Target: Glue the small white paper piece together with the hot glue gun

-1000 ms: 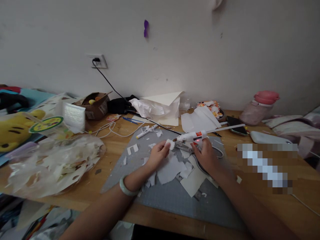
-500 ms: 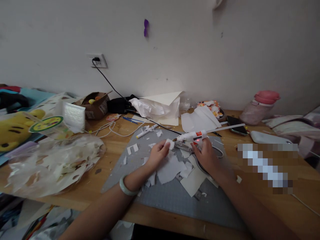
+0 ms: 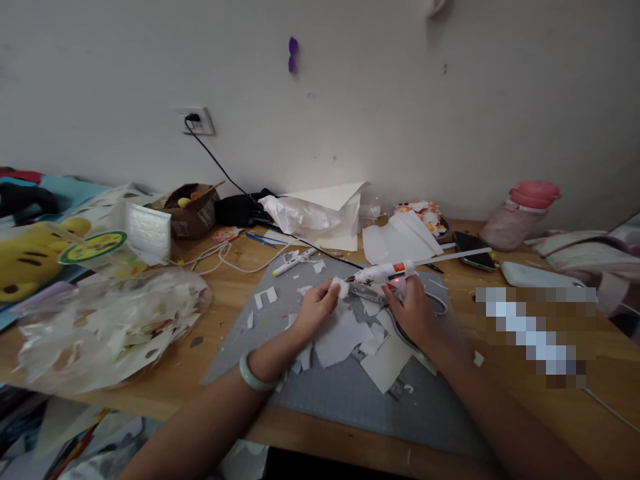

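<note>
Between the thumb and fingers of my left hand (image 3: 318, 308) is a small white piece (image 3: 341, 288), perhaps paper or foam. My right hand (image 3: 413, 308) is wrapped round the handle of a white hot glue gun (image 3: 383, 273). Its nozzle points left and comes close to or touches the white piece; I cannot tell which. A long glue stick (image 3: 457, 255) sticks out of the gun's back, and a red light glows on its body. Scissors (image 3: 367, 294) lie beneath the gun, partly hidden by my right hand. Torn paper (image 3: 343, 337) covers part of the grey cutting mat (image 3: 345, 407).
Left stand a lidded plastic cup (image 3: 95, 248), a plastic bag of scraps (image 3: 115, 327) and a cardboard box (image 3: 193, 217). A black cord (image 3: 215, 160) runs from the wall socket across the table. Right are a pink-lidded bottle (image 3: 517, 217), a phone (image 3: 475, 250) and a white case (image 3: 537, 275).
Almost nothing differs. Both hands keep their place, with the white piece held at the glue gun's nozzle.
</note>
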The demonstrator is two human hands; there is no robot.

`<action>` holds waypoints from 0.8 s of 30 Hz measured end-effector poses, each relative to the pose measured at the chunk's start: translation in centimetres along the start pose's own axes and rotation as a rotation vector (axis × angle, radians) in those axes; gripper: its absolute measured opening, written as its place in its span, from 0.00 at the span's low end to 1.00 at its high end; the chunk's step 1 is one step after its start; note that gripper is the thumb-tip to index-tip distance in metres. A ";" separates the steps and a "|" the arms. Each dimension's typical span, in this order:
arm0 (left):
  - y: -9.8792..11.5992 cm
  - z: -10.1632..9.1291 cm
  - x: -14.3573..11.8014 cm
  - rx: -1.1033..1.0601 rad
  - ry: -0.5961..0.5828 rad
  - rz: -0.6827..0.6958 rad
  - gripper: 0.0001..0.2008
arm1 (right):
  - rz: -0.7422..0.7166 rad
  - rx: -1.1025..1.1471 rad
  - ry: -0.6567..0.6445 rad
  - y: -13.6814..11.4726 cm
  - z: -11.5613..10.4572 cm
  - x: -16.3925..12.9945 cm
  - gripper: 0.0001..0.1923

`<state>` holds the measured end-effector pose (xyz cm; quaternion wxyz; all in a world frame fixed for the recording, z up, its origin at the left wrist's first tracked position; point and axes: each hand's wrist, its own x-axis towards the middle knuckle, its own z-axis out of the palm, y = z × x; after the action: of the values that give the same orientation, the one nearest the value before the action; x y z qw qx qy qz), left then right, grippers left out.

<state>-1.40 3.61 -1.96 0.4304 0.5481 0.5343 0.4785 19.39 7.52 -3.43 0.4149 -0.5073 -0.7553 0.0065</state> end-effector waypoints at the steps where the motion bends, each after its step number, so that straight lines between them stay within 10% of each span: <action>1: 0.0 0.0 0.0 -0.002 -0.001 0.001 0.25 | -0.003 -0.002 0.005 0.0 0.0 0.0 0.17; 24: -0.5 -0.1 0.0 0.014 -0.016 0.003 0.24 | -0.040 -0.014 0.010 0.4 0.1 0.0 0.05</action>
<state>-1.61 3.68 -2.44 0.4300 0.5559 0.5332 0.4709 19.59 7.72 -3.67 0.4151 -0.4950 -0.7633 -0.0099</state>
